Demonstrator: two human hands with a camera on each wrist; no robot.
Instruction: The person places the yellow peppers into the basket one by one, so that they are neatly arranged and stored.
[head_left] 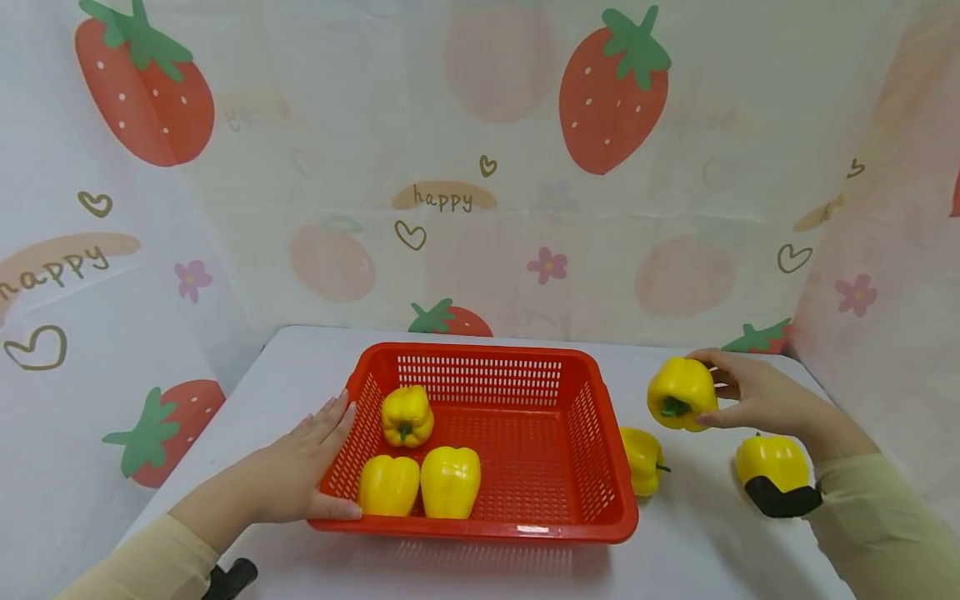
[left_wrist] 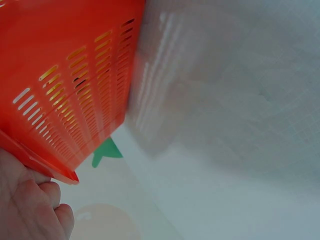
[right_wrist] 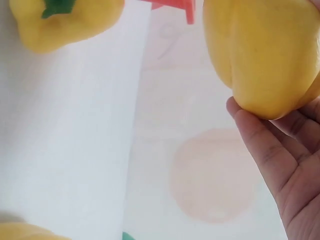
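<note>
A yellow bell pepper (head_left: 681, 393) is held above the table by my right hand (head_left: 772, 400), its green stem side facing the head camera. The right wrist view shows fingertips (right_wrist: 250, 122) against this pepper (right_wrist: 270, 55). My left hand (head_left: 300, 467) rests along the left rim of a red plastic basket (head_left: 480, 530), fingers fairly straight and thumb on the front-left corner. Inside the basket, on its left side, lie three yellow peppers: one farther back (head_left: 407, 417), a front one (head_left: 388, 486) and its neighbour (head_left: 451, 483).
Another yellow pepper (head_left: 642, 462) lies against the basket's right side. Farther right, one more pepper (head_left: 772, 462) sits on the white table (head_left: 697, 533), partly hidden by the black wrist strap (head_left: 782, 498). A strawberry-patterned cloth (head_left: 465, 267) hangs behind and at both sides.
</note>
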